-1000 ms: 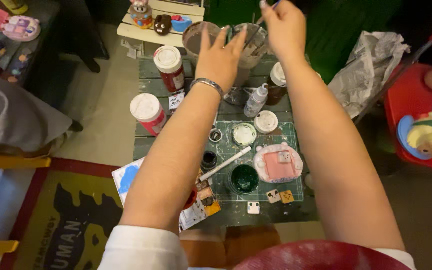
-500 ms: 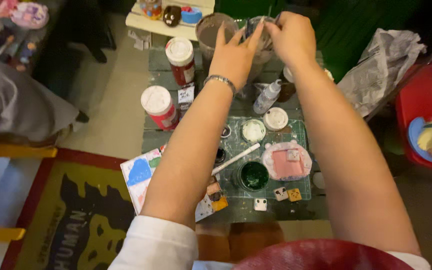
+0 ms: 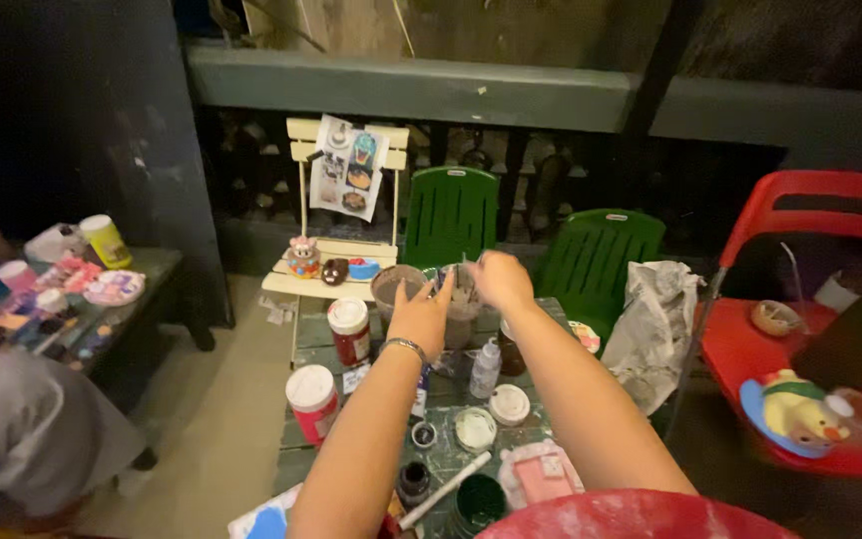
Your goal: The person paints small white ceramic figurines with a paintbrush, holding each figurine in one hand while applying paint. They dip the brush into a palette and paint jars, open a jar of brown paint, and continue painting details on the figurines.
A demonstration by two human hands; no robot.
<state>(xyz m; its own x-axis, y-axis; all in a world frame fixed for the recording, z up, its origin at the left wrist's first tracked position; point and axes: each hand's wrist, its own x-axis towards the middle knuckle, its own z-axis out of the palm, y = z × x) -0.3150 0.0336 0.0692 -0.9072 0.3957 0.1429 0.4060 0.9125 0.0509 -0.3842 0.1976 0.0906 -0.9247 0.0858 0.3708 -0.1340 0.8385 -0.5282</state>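
Observation:
My left hand (image 3: 421,314), a bracelet on its wrist, presses against the near side of a clear cup (image 3: 461,311) holding brushes, at the far end of a small green table (image 3: 301,459). Over the cup's rim, my right hand (image 3: 499,279) has its fingers curled around a brush handle (image 3: 466,263) that sticks up out of it. A brownish cup (image 3: 394,284) stands just left of my left hand. Most of the clear cup is hidden behind my hands.
Two red paint jars with white lids (image 3: 349,329) (image 3: 311,399), a small bottle (image 3: 486,367), a pink palette (image 3: 541,474) and a white brush (image 3: 446,489) crowd the table. Beyond are a cream chair with figurines (image 3: 336,265), green chairs (image 3: 596,250) and a red chair (image 3: 810,215). A person in grey (image 3: 22,429) sits left.
The view has tilted up from the tabletop to the chairs and wall. My hands have drawn together at the clear cup, the right one coming down onto its rim.

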